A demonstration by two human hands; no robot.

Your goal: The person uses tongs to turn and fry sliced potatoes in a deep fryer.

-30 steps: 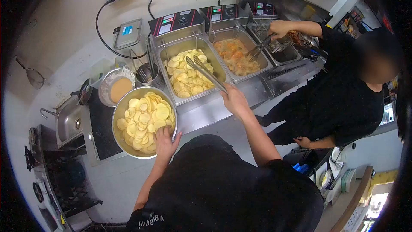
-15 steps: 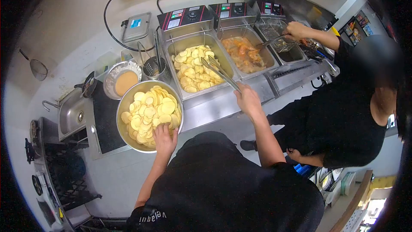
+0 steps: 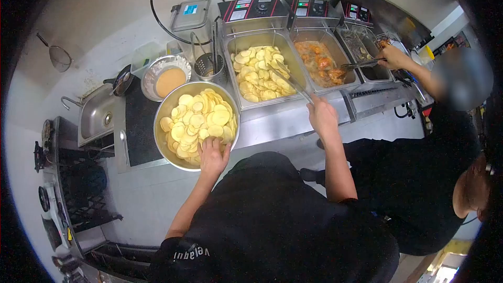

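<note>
Left fingers: yours lay slightly spread on thin, round slices; hold unclear
Right fingers: yours closed round slim metal tongs
Bowl: was smooth, round steel

The single camera, worn on the head, looks forward and down over the bowl from rather near, its wide round view reaching to the wall.

Bright, soft light glints off the steel tabletop before me; my wide view bows and blackens at its edges.
</note>
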